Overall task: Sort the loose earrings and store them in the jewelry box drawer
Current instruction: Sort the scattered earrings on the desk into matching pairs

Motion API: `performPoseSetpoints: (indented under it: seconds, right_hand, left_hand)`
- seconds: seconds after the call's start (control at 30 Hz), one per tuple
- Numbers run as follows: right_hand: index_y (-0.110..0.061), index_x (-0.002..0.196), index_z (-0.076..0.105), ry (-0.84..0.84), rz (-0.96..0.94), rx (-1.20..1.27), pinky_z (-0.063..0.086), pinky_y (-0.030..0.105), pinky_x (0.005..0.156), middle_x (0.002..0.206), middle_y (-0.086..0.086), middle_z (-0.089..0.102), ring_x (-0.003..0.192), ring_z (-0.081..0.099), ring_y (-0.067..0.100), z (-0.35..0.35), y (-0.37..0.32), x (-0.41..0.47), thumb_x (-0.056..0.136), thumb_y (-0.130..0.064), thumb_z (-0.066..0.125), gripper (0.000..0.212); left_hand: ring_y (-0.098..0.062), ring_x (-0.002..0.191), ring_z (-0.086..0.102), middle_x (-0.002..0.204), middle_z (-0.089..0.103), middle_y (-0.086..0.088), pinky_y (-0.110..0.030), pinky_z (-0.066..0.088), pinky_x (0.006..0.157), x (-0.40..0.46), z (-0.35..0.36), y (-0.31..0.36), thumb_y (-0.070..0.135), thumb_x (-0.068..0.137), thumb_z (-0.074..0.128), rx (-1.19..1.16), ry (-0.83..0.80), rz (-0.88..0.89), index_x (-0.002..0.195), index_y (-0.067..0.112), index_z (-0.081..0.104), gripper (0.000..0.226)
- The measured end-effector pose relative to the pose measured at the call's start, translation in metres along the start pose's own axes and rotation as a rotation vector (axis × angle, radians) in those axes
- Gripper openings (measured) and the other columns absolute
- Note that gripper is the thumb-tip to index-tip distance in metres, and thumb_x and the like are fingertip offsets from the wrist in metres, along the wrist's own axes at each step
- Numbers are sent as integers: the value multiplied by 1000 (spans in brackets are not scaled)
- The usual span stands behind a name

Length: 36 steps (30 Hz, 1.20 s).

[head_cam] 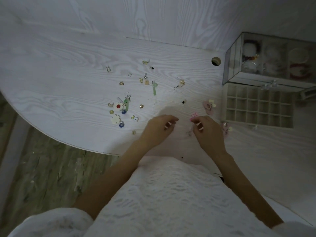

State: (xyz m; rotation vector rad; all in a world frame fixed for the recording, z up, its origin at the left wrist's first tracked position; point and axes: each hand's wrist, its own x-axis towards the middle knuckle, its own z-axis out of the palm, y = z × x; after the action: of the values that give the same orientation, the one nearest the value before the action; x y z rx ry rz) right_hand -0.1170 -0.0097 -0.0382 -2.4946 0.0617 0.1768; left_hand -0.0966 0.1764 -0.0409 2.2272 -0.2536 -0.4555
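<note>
Several loose earrings (pixel 124 106) lie scattered over the middle of the white table (pixel 68 65). The jewelry box (pixel 266 65) stands at the right, its drawer (pixel 258 106) of small square compartments pulled out and bare. My right hand (pixel 208 130) pinches a pink flower earring (pixel 194 116) at its fingertips. My left hand (pixel 159 129) hovers just left of it, fingers curled, nothing visible in them. A pink and cream flower earring (pixel 209 106) lies between my right hand and the drawer; another pink one (pixel 225 127) lies to the right of my right hand.
The box's glass top compartments hold bracelets and other jewelry (pixel 251 52). A round cable hole (pixel 216 61) sits in the table left of the box. The table's curved edge runs at lower left, above a wooden floor (pixel 51 168). A small black stud (pixel 183 101) lies ahead of my hands.
</note>
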Motion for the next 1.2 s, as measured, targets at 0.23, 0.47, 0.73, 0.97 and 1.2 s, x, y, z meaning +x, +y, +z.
performPoseSetpoints:
  seconds: [0.23,0.47,0.73,0.97,1.2]
  right_hand:
    - [-10,106,64,-152,-271,-99,37,27,78,105,9,64,101,52,27,27,-42,71,86,-6,55,22]
    - [-2,116,59,-182,-275,-187,45,33,84,119,17,51,104,53,30,67,-87,138,90,-11,55,28]
    - [2,95,59,-197,-198,-313,49,33,68,106,17,55,85,59,32,77,-86,129,81,12,53,19]
    - [0,109,58,-143,-193,-143,39,28,65,102,18,57,80,56,28,71,-60,92,80,8,49,32]
    - [0,90,62,-65,-225,9,32,21,64,89,15,58,73,51,18,61,-46,78,79,8,54,15]
  left_hand:
    - [-29,95,57,101,67,-8,-35,47,76,-23,-55,-65,13,85,59,282,383,-178,108,13,65,23]
    - [-29,105,50,110,62,-10,-39,49,75,-11,-66,-86,20,86,57,336,388,-356,111,11,62,27]
    - [-29,90,52,94,64,-11,-35,41,62,14,-76,-81,22,90,49,464,358,-452,97,7,57,19]
    - [-29,101,51,99,64,-11,-35,42,67,5,-70,-85,15,88,52,393,328,-342,115,12,59,28]
    - [-14,88,51,97,58,-5,-23,38,76,0,-54,-78,13,89,55,45,405,-247,113,14,60,24]
